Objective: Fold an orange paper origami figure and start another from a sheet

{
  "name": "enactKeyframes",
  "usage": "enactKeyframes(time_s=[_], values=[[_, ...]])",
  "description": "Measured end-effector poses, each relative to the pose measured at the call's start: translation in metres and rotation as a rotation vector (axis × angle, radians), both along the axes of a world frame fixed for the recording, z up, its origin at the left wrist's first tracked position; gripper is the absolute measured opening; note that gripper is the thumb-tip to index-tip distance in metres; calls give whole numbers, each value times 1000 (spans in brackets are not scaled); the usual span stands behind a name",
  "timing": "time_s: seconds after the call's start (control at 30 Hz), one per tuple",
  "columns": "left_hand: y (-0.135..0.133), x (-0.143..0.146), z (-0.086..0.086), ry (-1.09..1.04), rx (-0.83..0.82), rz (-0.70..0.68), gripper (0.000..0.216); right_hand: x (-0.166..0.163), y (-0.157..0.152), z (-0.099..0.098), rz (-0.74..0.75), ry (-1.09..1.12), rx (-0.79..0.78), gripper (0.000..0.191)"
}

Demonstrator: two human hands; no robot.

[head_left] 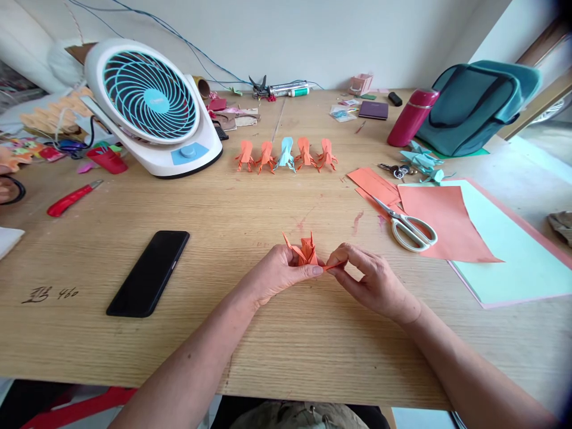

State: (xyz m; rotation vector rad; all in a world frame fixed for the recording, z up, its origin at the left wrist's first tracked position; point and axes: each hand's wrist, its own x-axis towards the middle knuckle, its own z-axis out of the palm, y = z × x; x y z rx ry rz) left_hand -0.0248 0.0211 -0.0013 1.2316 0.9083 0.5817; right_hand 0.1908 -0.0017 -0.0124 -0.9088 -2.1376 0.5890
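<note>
- Figure, orange folded paper, is sitting just over the table, centre and toward the near edge, between both hands.
- Left hand is closing around the figure's body, with the thumb tip pressing at its base.
- Right hand is pinching a thin flap that is sticking out sideways, thumb and forefinger narrow on it.
- Judgement: the fold is likely going best with the left hand clamping the body firmly while the right is drawing the flap straight and running a nail along the crease.
- Judgement: a hard tug is risking a tear where the flap is joining the body, as the paper is looking thinnest there.
- Judgement: the finished row is serving as a handy shape check.
- Finished figures standing in a row mid-table: five. Four are orange and one is blue.
- Teal folds lying by the keys: looking like two, though overlap is making the count uncertain.
- Single items:
  - scissors, lying open on the paper
  - phone, lying face down or dark, left of the hands
  - fan
  - red knife
  - flask
  - bag
- Loose paper on the right:
  - one large orange sheet
  - offcuts, at least two
  - one green sheet, lying on a pink one of which only the edge is showing
</note>
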Motion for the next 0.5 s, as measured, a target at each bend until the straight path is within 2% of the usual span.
enactKeyframes(time_s=[0.23, 0.5], values=[[-2, 0, 0, 48, 156, 26, 31, 1, 0, 0, -11, 4, 105, 13], [-2, 2, -1, -4, 50, 65, 28, 2, 0, -2, -13, -54, 101, 17]])
